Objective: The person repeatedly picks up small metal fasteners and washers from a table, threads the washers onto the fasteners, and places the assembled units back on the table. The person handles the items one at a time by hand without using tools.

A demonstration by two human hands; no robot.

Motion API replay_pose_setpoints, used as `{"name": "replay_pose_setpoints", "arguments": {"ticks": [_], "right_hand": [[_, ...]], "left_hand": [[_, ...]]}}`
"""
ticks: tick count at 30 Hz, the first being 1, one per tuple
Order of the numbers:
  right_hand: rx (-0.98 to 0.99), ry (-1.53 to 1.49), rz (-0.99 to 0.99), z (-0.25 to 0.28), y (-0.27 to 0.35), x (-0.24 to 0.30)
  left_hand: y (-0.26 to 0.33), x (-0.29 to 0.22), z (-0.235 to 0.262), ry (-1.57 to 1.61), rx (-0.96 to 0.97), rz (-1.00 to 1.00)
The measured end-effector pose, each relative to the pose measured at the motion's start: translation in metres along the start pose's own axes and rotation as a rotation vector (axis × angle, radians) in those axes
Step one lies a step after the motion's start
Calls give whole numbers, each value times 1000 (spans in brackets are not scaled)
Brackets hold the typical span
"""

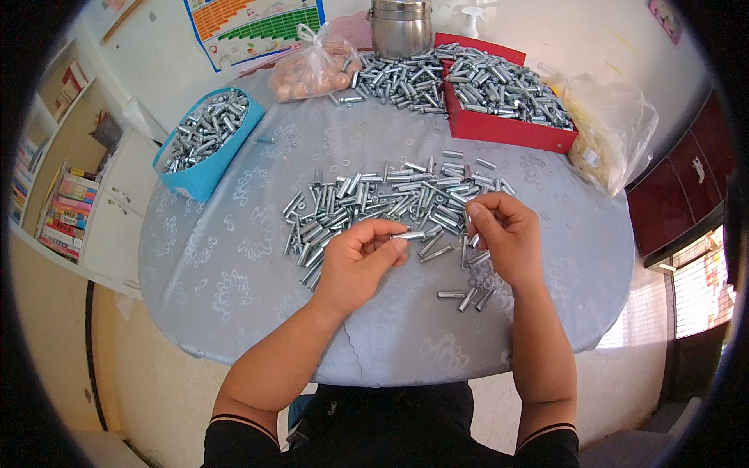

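My left hand [360, 261] pinches a shiny metal sleeve [409, 235] between thumb and fingertips, its end pointing right, just above the near side of a loose pile of metal sleeves and bolts [398, 195]. My right hand [505, 234] is closed in a pinch at the right of the pile. Whatever its fingertips hold is too small to make out. Below the right hand lie several thin washers [485, 278] and a few separate sleeves [466, 299].
A blue box [253, 117] full of metal parts stands at the left. At the back are a red box [507, 134] heaped with them, another pile [402, 82], a bag of eggs [308, 74], a steel pot [401, 30] and a clear plastic bag [616, 132] at right.
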State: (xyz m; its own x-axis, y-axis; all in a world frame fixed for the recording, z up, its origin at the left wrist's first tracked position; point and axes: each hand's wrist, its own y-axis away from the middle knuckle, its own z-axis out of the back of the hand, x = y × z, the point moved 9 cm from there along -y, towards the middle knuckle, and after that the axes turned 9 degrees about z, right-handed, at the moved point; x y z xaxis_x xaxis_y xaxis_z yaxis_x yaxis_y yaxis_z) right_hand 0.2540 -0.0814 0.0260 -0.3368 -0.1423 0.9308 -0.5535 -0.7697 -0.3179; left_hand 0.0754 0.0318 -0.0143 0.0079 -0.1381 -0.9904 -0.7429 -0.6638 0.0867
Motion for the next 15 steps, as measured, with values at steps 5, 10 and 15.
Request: {"name": "replay_pose_setpoints", "arguments": {"ticks": [5,10,15], "right_hand": [[116,376,133,-1,0,10],[439,618,234,-14,10,1],[510,830,188,-18,15,2]], "left_hand": [[2,-1,2,-33,-26,-18],[2,-2,3,-40,-45,-20],[2,-3,2,-55,-49,-21]]}}
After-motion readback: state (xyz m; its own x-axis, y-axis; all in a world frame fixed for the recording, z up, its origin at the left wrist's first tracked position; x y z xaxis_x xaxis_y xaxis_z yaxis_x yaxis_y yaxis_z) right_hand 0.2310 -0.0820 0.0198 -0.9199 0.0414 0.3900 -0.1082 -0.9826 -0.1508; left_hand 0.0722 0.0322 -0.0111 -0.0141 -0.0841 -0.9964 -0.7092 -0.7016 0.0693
